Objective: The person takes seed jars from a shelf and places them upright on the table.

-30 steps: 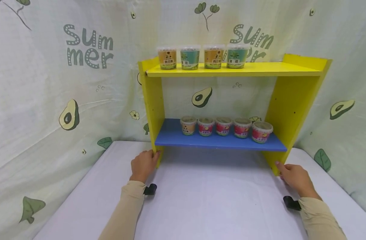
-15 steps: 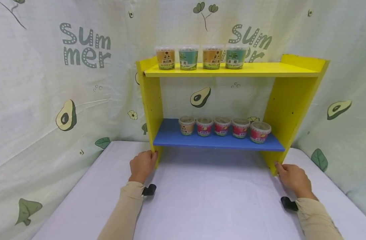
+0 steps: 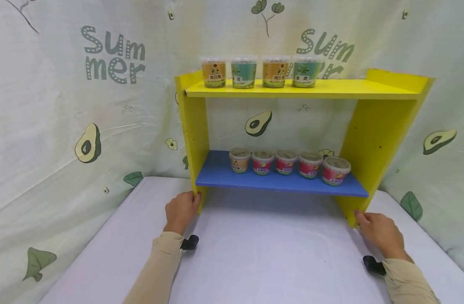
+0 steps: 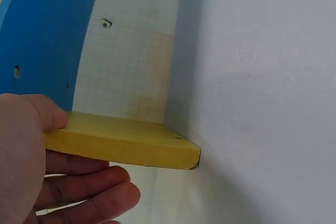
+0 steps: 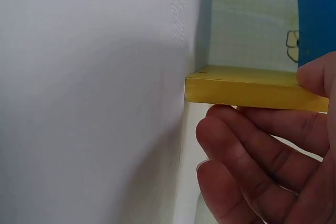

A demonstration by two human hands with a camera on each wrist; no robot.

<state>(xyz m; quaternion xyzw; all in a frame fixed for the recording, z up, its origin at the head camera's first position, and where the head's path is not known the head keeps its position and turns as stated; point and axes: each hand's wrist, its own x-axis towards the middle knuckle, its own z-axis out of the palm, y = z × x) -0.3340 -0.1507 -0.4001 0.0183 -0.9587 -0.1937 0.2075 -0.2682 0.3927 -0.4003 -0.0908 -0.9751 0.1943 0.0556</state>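
Observation:
A small shelf unit with yellow sides, a yellow top board (image 3: 338,87) and a blue lower board (image 3: 270,182) stands on the white table. My left hand (image 3: 181,211) pinches the foot of the left side panel (image 3: 194,139); in the left wrist view the thumb lies on its inner face and the fingers beneath its outer face. Likewise, my right hand (image 3: 380,234) holds the foot of the right side panel (image 3: 382,147), thumb inside and fingers outside. Orange and teal lidded tubs (image 3: 244,75) line the top board. On the blue board sit several lidded tubs (image 3: 285,162), one orange, the others pink.
White cloth covers the table (image 3: 270,253) in front of the shelf unit. A pale curtain (image 3: 114,105) printed with avocados and leaves hangs behind and at both sides. Each sleeve end carries a black wrist camera, such as the left wrist camera (image 3: 190,242).
The right end of the shelf unit has come slightly toward me and to the right, with my right hand on it. The left end has hardly moved. The head view has shifted slightly.

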